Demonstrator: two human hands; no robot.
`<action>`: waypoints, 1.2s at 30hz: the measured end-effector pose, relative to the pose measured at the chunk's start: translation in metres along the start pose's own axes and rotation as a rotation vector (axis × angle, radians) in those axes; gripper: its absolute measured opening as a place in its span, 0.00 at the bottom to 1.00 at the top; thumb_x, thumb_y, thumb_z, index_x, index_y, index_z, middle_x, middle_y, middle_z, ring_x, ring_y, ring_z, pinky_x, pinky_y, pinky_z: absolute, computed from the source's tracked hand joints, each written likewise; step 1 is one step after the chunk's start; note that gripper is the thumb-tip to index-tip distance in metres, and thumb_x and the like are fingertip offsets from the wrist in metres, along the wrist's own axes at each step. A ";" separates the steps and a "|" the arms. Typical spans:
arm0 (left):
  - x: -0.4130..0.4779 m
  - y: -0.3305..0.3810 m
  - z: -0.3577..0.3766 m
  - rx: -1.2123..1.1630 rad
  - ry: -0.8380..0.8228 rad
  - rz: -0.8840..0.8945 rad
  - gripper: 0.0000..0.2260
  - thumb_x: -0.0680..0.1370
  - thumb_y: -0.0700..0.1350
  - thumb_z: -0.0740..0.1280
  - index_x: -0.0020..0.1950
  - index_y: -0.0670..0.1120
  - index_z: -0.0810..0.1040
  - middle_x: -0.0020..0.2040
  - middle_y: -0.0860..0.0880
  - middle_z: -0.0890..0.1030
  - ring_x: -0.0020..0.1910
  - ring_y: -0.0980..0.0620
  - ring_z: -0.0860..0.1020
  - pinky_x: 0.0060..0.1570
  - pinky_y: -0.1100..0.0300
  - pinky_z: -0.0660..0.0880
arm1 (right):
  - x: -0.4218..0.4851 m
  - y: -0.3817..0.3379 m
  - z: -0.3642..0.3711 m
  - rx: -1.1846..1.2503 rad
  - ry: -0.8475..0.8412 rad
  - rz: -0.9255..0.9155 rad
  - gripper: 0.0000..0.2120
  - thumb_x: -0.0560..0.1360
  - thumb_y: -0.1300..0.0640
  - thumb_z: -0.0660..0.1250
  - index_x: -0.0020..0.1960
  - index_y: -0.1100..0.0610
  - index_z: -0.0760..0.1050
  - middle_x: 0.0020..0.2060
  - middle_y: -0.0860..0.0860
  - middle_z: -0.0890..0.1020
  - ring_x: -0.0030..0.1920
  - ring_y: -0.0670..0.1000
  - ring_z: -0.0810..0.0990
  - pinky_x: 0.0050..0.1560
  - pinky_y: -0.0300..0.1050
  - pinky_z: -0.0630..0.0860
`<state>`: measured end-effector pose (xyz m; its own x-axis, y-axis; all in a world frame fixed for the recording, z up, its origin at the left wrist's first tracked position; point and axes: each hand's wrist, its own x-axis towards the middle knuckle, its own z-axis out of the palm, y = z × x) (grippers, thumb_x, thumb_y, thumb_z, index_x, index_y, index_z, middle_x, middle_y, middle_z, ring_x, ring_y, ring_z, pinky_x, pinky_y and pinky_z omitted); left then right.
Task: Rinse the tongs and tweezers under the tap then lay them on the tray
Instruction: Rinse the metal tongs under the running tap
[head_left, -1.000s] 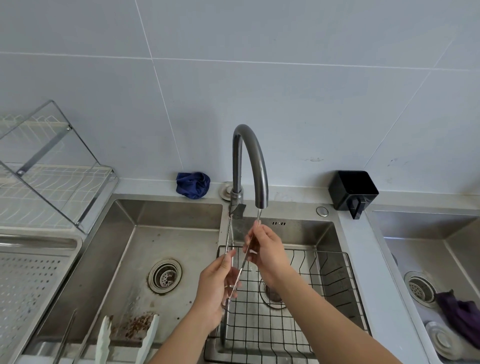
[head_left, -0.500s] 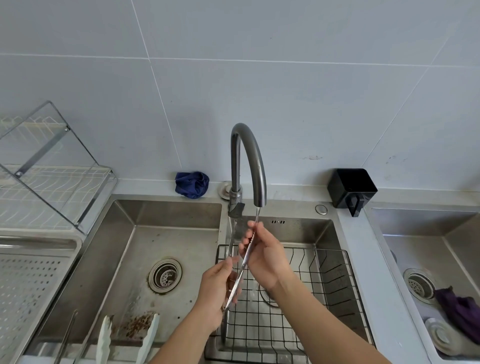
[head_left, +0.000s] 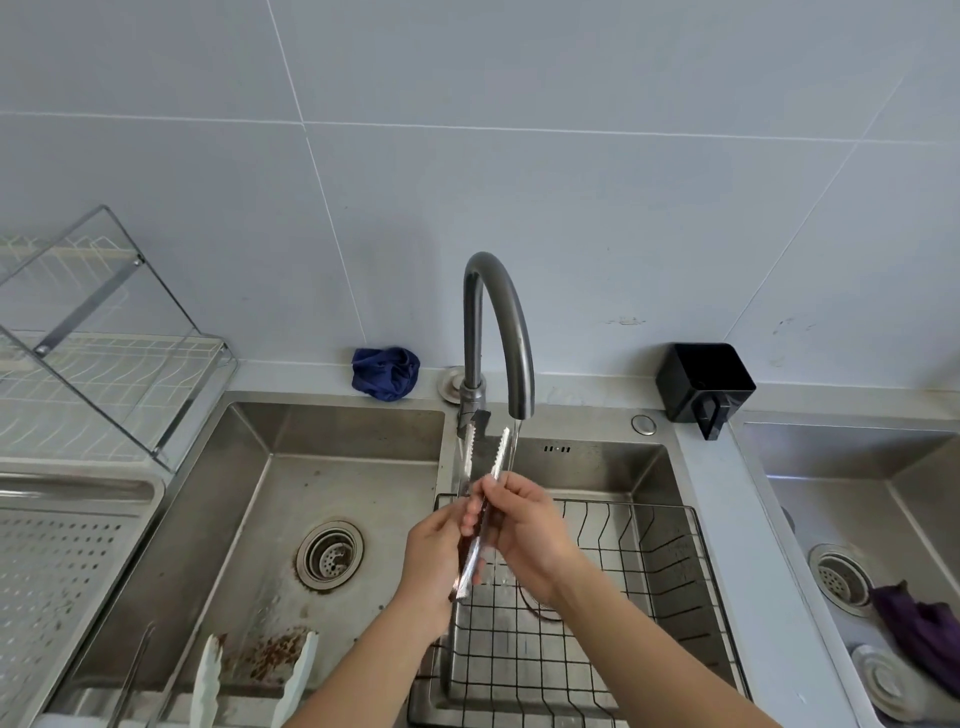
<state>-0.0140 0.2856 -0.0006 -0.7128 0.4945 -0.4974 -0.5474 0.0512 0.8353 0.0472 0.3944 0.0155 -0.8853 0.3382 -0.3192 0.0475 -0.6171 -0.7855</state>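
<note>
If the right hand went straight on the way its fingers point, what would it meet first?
The right hand pinches the tweezers; straight beyond them, likely the tap near its base, though depth is unclear.

A single wide-angle view comes from the person's head, at the near edge of the bench (head_left: 722, 519). It faces forward and down toward the far tiled wall (head_left: 571, 182), which fills the upper half. The tap (head_left: 501, 312) stands close at centre. The left hand (head_left: 439, 551) and right hand (head_left: 532, 535) reach in from the near edge, gripping the tongs (head_left: 500, 457). Straight lines bow toward the left and right edges.
</note>
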 end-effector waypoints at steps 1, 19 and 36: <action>0.000 0.000 0.001 0.011 0.006 0.007 0.12 0.81 0.52 0.68 0.50 0.45 0.86 0.37 0.42 0.81 0.27 0.49 0.76 0.24 0.58 0.73 | 0.002 -0.005 -0.002 -0.074 0.020 -0.022 0.06 0.82 0.60 0.67 0.50 0.64 0.78 0.39 0.58 0.82 0.42 0.57 0.82 0.47 0.51 0.81; 0.011 0.004 0.014 0.086 -0.260 -0.230 0.16 0.84 0.47 0.59 0.51 0.42 0.84 0.29 0.44 0.75 0.22 0.49 0.69 0.22 0.63 0.63 | 0.001 -0.025 -0.035 -0.548 0.424 -0.141 0.09 0.79 0.54 0.71 0.58 0.55 0.78 0.47 0.53 0.83 0.35 0.46 0.82 0.32 0.42 0.79; -0.011 -0.002 -0.029 0.091 -0.237 -0.301 0.16 0.83 0.47 0.58 0.54 0.45 0.86 0.31 0.43 0.77 0.22 0.50 0.68 0.21 0.62 0.63 | 0.035 -0.015 -0.001 -0.511 0.347 -0.096 0.12 0.80 0.61 0.67 0.40 0.60 0.85 0.29 0.50 0.82 0.30 0.49 0.78 0.35 0.47 0.79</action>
<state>-0.0181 0.2548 -0.0040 -0.3993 0.6316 -0.6646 -0.6678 0.2963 0.6828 0.0161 0.4160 0.0157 -0.6985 0.6395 -0.3211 0.2667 -0.1838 -0.9461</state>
